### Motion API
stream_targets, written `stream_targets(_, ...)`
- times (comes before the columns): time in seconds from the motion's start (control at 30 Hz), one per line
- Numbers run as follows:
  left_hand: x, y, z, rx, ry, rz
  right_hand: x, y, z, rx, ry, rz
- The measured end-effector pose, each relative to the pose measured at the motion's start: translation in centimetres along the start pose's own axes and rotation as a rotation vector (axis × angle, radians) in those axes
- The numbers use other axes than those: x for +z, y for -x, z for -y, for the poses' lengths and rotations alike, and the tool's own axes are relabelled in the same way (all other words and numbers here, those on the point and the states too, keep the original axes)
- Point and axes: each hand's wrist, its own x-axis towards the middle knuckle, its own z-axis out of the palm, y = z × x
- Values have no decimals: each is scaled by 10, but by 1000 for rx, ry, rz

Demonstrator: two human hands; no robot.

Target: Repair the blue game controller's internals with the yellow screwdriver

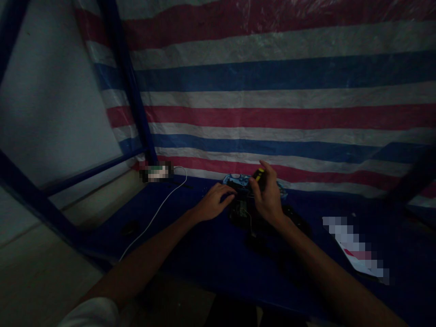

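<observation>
The scene is dim. My right hand (267, 195) is closed around a small screwdriver with a yellow and black handle (259, 175), held upright over a dark opened device (243, 206) on the blue table (211, 254). A bit of green circuit board and a thin wire show in the device. My left hand (214, 202) rests on the device's left side, fingers curled down on it. A blue-patterned object (235, 180) lies just behind the device, partly hidden by my hands.
A white cable (155, 215) runs across the table's left part to a blurred item (156, 173) at the back. A blurred paper (357, 247) lies at the right. A striped tarp (272, 91) hangs behind; blue frame posts (131, 91) stand left.
</observation>
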Motion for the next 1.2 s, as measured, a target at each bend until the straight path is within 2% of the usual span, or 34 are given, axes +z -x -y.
stream_targets(0.1,-4,-1,3,-15,-98,-12,11,-6,-2,22,-37,84)
stream_targets(0.3,-3,1,3,-38,-179,93,27,-1,-6,-10,-72,196)
stream_targets(0.43,-2,2,5,-4,-149,157,27,6,-8,-24,-61,182)
stream_targets(0.67,2,3,5,21,-65,164,23,10,-8,-16,-46,87)
stream_targets(1.2,15,4,9,-15,-27,135,29,10,-10,-43,-28,111)
